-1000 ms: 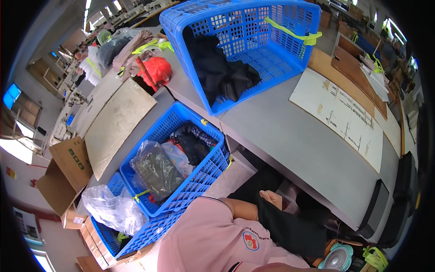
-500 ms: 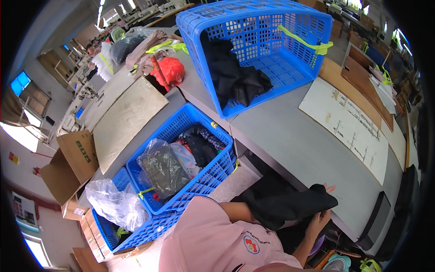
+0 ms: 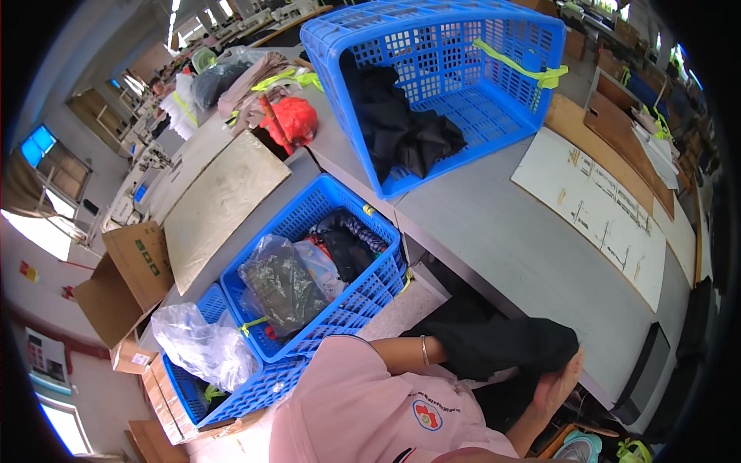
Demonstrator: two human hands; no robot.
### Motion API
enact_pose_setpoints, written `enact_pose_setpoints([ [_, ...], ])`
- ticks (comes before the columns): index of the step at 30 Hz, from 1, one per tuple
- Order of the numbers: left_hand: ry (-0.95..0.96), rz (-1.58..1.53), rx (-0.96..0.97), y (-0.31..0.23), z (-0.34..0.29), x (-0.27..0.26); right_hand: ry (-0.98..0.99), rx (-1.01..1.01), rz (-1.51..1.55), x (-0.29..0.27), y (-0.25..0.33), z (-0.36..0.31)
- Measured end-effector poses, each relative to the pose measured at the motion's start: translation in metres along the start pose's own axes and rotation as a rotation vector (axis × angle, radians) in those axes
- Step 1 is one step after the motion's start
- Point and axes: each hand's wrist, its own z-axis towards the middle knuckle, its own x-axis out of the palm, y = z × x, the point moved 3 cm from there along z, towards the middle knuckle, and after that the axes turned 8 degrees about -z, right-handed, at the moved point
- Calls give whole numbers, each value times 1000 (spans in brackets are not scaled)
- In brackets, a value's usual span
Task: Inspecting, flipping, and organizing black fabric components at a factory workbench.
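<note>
A black cloth piece (image 3: 513, 345), shaped like a tube, is drawn over my left forearm, which reaches to the right over the table's near edge. My left hand is hidden inside its rounded far end, so its fingers do not show. A silver bangle (image 3: 424, 350) sits on the bare forearm just outside the cloth. My right hand (image 3: 557, 382) is against the cloth's right end, with its fingers stretched out and together. More black fabric hangs beneath, between my arms.
On the grey table (image 3: 494, 231), a blue basket (image 3: 455, 174) lies tipped on its side with black cloth inside. Patterned white boards (image 3: 590, 212) lie to the right. Left of me stand a blue crate (image 3: 340, 328) of bagged fabric and an open carton (image 3: 127, 285).
My left fingertips, which stuck out past the cloth's end, are now covered by it. My right hand has gone from holding the cloth's edge to stretched fingers beside its end.
</note>
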Motion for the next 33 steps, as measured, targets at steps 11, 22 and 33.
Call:
enact_pose_setpoints([
  [11,-62,188,109,-14,-3,-3,-137,-475,-878,3,5,14],
  [22,-22,360,158,-38,1,4,-143,-457,-1026,20,15,1],
  [33,-76,256,16,-9,0,1,-146,-334,-1136,14,-3,15],
])
